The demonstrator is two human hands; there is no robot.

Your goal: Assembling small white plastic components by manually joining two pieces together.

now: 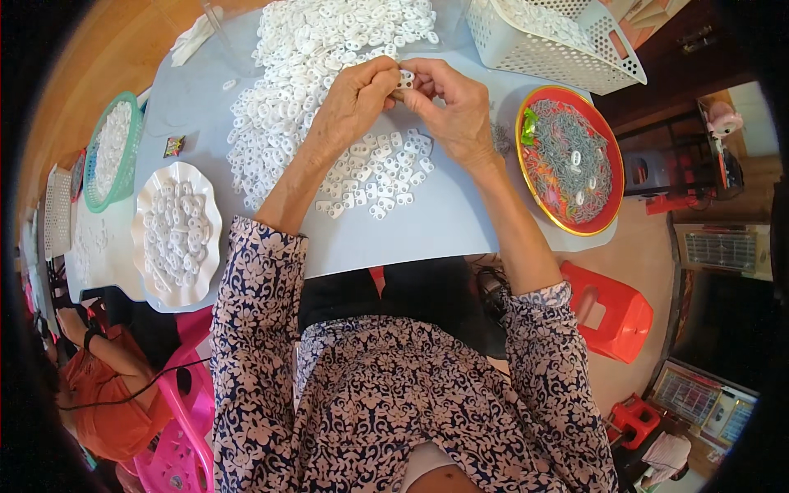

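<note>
Both hands meet over the table's far middle. My left hand (359,97) and my right hand (450,105) pinch one small white plastic piece (406,80) with dark holes between their fingertips. Under the fingers shows a brownish bit that I cannot make out. A big heap of similar white pieces (329,37) spreads beyond and left of my left hand. Between my forearms lies a looser group of white pieces with two holes (378,177). To the right of my right hand, a red tray with a gold rim (618,177) holds many small grey metal parts (567,144) and a few white pieces.
A white scalloped plate (212,238) of white pieces and a green basket (131,156) stand at left. A white perforated basket (518,62) is at the far right. A small wrapped packet (173,147) lies on the grey table (394,238). A red stool (612,316) stands right; another person (115,386) sits lower left.
</note>
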